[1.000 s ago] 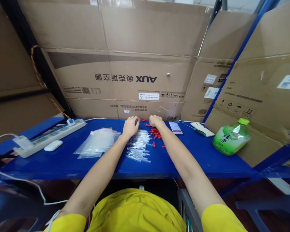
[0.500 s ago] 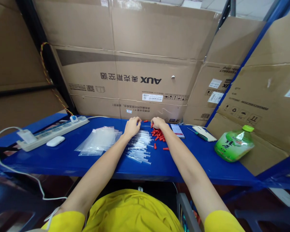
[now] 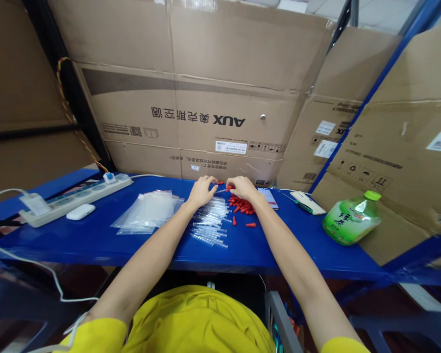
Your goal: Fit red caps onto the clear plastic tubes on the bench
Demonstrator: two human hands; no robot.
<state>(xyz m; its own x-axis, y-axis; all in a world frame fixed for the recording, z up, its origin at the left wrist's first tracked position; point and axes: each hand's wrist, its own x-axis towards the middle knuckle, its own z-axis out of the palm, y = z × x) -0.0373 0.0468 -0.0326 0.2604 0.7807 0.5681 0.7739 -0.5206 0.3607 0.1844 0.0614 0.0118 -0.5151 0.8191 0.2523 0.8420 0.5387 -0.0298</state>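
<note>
My left hand (image 3: 203, 191) pinches one clear dropper tube (image 3: 221, 190), which points right. Opposite it, my right hand (image 3: 242, 188) closes on a red rubber bulb (image 3: 229, 188) at the tube's right end; whether the tube sits inside the bulb is too small to tell. Below my left hand lies a pile of clear tubes (image 3: 208, 225), roughly side by side. Several red bulbs (image 3: 242, 205) are heaped beneath my right hand, with one stray bulb (image 3: 250, 225) nearer me. Another red piece (image 3: 220, 183) rests behind the fingertips.
Clear zip bags (image 3: 147, 211) lie left of the tubes. Farther left are a power strip (image 3: 81, 198) and a white case (image 3: 81, 212). On the right are a phone (image 3: 267, 197), a green-handled screwdriver (image 3: 303, 207) and a tilted green tea bottle (image 3: 351, 220). Cardboard (image 3: 206, 98) walls the back.
My right hand has lifted a red bulb from the heap's far side and met the tube's end. The tube now shows between both hands. The view has shifted slightly.
</note>
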